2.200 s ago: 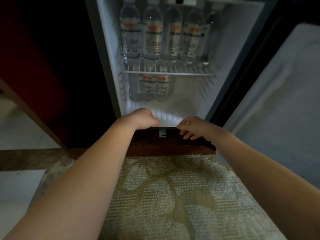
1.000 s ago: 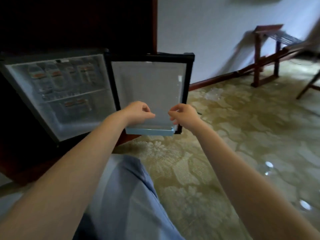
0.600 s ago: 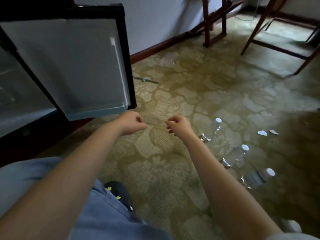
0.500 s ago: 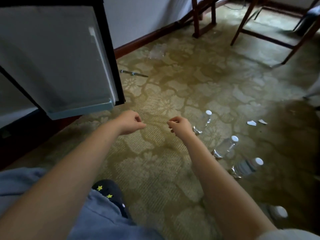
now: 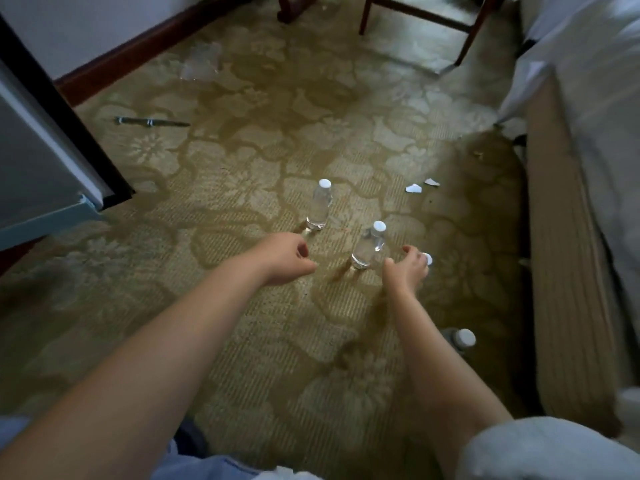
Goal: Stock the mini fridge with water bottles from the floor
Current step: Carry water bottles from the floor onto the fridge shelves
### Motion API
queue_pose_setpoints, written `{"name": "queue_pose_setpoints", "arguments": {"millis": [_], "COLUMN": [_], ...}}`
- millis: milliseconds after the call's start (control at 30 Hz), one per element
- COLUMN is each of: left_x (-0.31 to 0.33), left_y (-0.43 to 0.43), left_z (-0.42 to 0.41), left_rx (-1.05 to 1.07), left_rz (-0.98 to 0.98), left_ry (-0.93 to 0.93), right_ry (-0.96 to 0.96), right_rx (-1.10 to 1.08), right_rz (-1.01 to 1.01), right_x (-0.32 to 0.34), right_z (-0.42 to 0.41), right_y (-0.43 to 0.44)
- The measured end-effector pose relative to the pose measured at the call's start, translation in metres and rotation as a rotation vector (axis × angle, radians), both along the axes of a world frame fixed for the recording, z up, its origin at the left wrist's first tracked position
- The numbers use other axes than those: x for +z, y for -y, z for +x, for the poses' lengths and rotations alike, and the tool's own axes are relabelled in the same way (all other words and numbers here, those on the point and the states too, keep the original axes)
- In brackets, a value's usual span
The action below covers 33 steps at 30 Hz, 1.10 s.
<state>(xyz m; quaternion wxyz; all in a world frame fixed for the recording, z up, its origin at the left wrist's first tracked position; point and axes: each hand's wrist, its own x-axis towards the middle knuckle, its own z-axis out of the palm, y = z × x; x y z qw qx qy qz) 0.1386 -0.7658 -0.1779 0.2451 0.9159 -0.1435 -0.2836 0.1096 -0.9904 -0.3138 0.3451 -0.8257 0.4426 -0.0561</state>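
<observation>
Several clear water bottles with white caps stand on the patterned carpet. One bottle [image 5: 320, 206] is farthest, a second bottle [image 5: 369, 247] stands between my hands, and a fourth bottle [image 5: 462, 339] is near the bed base. My right hand [image 5: 407, 270] hovers with fingers spread over a third bottle, of which only the cap [image 5: 428, 259] shows; whether it touches I cannot tell. My left hand [image 5: 285, 259] is loosely curled and holds nothing, just below the farthest bottle. The open fridge door [image 5: 41, 168] juts in at the left.
A bed [image 5: 571, 237] with a white sheet lines the right side. Wooden chair legs [image 5: 415, 22] stand at the top. Paper scraps [image 5: 420, 186], a thin dark stick [image 5: 149, 122] and crumpled clear plastic [image 5: 202, 64] lie on the carpet.
My view swung from the fridge interior right and down to the floor. Both hands moved away from the fridge toward the bottles; the right hand has come over one bottle.
</observation>
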Motion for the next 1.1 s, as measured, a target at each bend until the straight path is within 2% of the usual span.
{"name": "queue_pose_setpoints", "arguments": {"millis": [267,500,767,900,1000,1100], "left_x": [-0.001,-0.001,0.000,-0.001,-0.005,-0.007], "left_y": [0.027,0.022,-0.003,-0.014,-0.021,-0.028], "left_z": [0.004,0.002,-0.004,-0.010,-0.015,-0.019], "left_rx": [-0.068,-0.082,-0.020,0.006,0.021,0.068], "left_rz": [0.025,0.034,0.068,0.071,0.084,0.093], "left_ry": [0.056,0.031,0.005,-0.022,-0.031,-0.072], "right_ry": [-0.317,-0.351,-0.082,0.117,0.220,0.345], "right_rx": [0.117,0.167,0.203,0.419,0.614,0.715], "right_rz": [0.006,-0.011,0.179,0.495,0.537,0.597], "right_x": [-0.020,-0.031,-0.030,-0.001,0.031,0.069], "right_z": [0.001,-0.004,-0.017,-0.013,-0.006,0.002], "right_y": [0.067,0.069,0.035,-0.002,-0.035,-0.063]}}
